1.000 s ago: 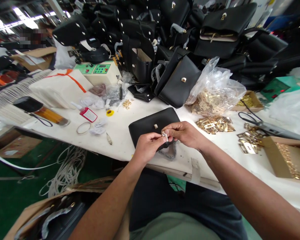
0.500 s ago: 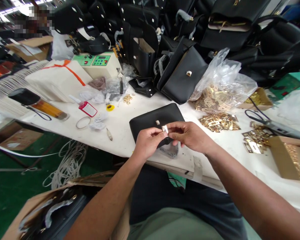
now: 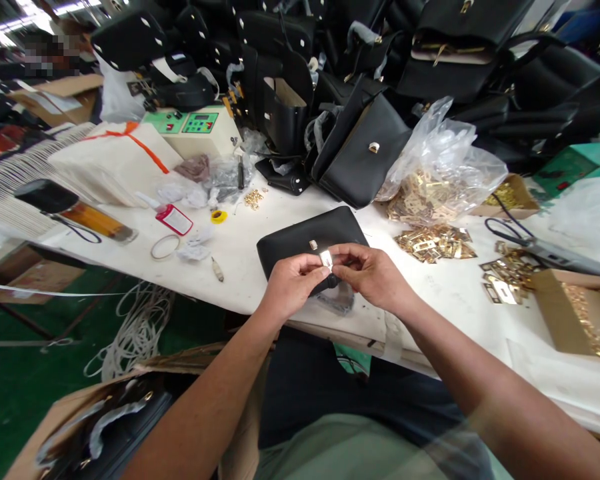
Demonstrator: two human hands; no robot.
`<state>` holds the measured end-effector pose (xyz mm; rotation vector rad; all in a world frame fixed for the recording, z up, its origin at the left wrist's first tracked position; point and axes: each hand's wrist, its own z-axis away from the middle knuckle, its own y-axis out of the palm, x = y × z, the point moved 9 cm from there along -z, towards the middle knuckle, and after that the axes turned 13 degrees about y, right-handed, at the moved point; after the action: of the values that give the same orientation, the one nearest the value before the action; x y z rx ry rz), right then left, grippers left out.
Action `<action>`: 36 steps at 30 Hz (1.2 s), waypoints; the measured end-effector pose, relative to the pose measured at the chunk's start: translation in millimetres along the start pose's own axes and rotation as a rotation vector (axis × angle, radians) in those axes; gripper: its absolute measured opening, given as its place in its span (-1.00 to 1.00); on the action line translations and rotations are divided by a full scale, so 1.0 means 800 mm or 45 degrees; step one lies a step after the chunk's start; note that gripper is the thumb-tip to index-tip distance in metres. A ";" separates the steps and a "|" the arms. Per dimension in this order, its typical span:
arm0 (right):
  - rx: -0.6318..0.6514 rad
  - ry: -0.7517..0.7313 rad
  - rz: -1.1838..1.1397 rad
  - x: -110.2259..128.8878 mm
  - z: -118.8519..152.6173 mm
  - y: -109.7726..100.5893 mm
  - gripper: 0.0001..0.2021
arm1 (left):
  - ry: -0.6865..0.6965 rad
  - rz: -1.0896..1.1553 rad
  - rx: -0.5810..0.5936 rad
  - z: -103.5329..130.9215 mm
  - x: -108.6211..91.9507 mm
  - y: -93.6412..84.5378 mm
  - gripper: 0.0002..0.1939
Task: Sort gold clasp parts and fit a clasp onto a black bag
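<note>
Between my two hands is a small shiny metal plate (image 3: pixel 326 259), gold and white in the glare. My left hand (image 3: pixel 293 283) pinches its left side between thumb and fingertips. From the other side, the thumb and index finger of my right hand (image 3: pixel 373 273) pinch it too. Just beneath lies a black handbag (image 3: pixel 295 241) on the white table, a small gold clasp (image 3: pixel 313 245) fixed to its face. The bag's near edge is partly hidden by my hands. A plastic-wrapped handle (image 3: pixel 337 300) shows below them.
Gold plates (image 3: pixel 433 243) lie piled at right, beside a plastic bag (image 3: pixel 425 190) of similar pieces and a cardboard box (image 3: pixel 563 313) of small parts. Another black bag (image 3: pixel 363 157) stands behind. Leftward are a red bottle (image 3: pixel 174 219), yellow tape (image 3: pixel 219 216) and a drink flask (image 3: pixel 80 210).
The small plate has turned slightly in my fingertips and shifted a little left and down with both hands. The whole view has also slid slightly left.
</note>
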<state>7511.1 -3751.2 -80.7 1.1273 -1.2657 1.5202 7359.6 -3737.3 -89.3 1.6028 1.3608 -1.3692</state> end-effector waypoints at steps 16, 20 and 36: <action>-0.037 0.019 -0.243 -0.013 0.015 -0.005 -0.47 | 0.229 -0.312 -0.132 0.014 -0.028 0.010 -0.81; -0.239 0.018 -0.156 -0.005 0.038 -0.025 -0.58 | 0.422 -0.504 -0.125 0.022 -0.049 0.015 -0.83; 0.070 0.565 -0.483 -0.068 0.085 0.018 -0.63 | 1.487 -1.292 0.071 0.088 -0.116 0.079 -0.91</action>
<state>7518.9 -3823.2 -131.0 0.9306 -0.6714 1.4165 7404.5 -3847.1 -29.8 1.8887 3.1437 -0.8127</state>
